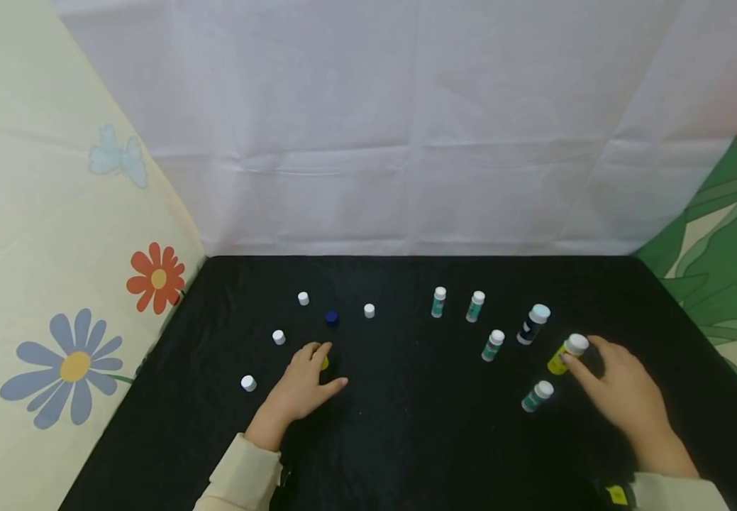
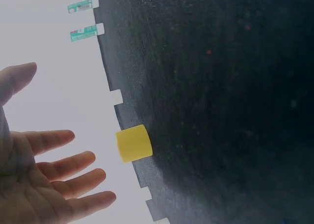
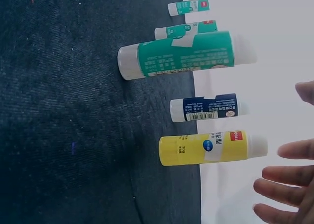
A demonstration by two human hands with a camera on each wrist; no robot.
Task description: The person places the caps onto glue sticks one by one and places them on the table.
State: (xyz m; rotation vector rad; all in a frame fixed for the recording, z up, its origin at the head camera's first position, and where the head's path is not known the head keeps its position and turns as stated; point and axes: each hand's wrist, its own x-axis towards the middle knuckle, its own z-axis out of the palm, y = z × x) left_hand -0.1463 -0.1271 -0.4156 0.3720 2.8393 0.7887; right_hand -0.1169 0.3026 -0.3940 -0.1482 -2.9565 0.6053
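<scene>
A yellow glue stick [image 3: 203,149] with a white top stands upright on the black table, right of centre. My right hand [image 1: 623,390] is around its top in the head view, thumb and fingers apart; the right wrist view shows the fingers [image 3: 289,176] spread just beyond the white end. On the left, a small yellow cap [image 2: 134,143] stands on the table, mostly hidden behind my left hand [image 1: 301,387] in the head view. The left fingers [image 2: 78,184] are spread and relaxed beside that cap, holding nothing.
Several green glue sticks [image 1: 493,345] and a dark blue one [image 1: 533,324] stand upright around the yellow stick. Several white caps [image 1: 279,337] and a dark blue cap [image 1: 332,319] lie about the left hand. A white cloth [image 1: 406,191] hangs behind the table [image 1: 394,440].
</scene>
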